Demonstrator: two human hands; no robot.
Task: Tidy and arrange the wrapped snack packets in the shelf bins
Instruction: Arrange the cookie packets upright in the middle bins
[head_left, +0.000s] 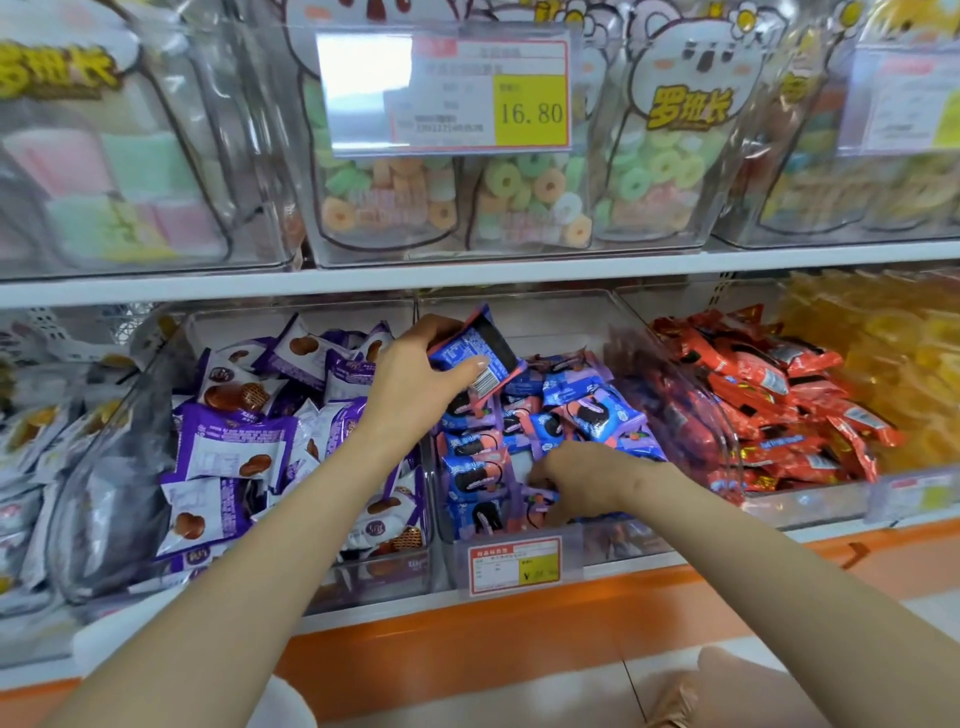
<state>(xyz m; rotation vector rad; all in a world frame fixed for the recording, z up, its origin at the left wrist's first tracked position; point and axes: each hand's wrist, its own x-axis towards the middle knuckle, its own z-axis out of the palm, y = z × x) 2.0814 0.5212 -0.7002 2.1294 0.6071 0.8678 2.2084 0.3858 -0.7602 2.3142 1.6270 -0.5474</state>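
A clear middle bin (524, 312) on the lower shelf holds several blue and pink cookie packets (592, 410). My left hand (415, 379) grips one blue packet (475, 348) lifted above the back of that bin, thumb across its face. My right hand (582, 478) reaches into the front of the same bin, its fingers curled among the packets (535, 501) there; whether it holds one I cannot tell.
A bin of purple and white packets (244, 415) stands to the left, a bin of red packets (769, 395) to the right, then yellow packets (898, 353). Clear tubs of ring sweets (519, 192) fill the upper shelf. A price tag (514, 564) hangs on the bin's front.
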